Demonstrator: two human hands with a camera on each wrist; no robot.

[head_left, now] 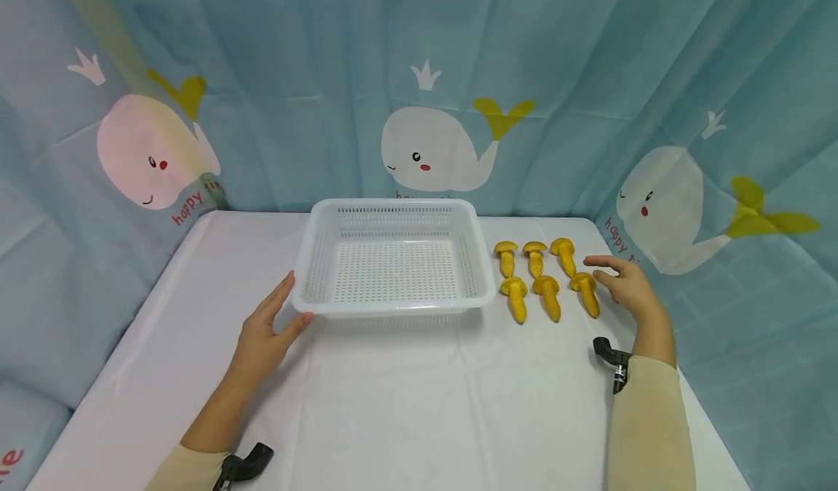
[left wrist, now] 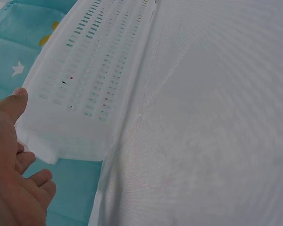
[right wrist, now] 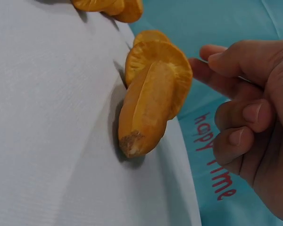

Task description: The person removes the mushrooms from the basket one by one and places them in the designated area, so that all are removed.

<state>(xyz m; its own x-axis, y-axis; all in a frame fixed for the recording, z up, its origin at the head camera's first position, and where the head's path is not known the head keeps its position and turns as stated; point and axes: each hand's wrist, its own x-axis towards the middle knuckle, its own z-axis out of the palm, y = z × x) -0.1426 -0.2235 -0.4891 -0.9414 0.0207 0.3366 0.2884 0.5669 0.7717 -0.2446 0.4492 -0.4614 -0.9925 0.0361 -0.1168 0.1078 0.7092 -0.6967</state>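
Observation:
My left hand [head_left: 260,342] is at the near left corner of a white slotted plastic basket [head_left: 393,309], thumb and fingers spread apart, with the thumb tip right at the rim. In the left wrist view the thumb reaches the rim of the basket [left wrist: 85,136] while the other fingers lie lower, bent. Several yellow mushrooms stand in two rows right of the basket. Beside the nearest right one [head_left: 585,294], my right hand [head_left: 630,287] hovers with index finger and thumb apart. The right wrist view has a gap between the fingers and that mushroom [right wrist: 148,103].
A white cloth [head_left: 406,404] covers the table. Blue curtains [head_left: 294,127] with printed whales surround its back and sides. A black wrist mount [head_left: 612,360] sits on the right sleeve, another [head_left: 245,465] on the left.

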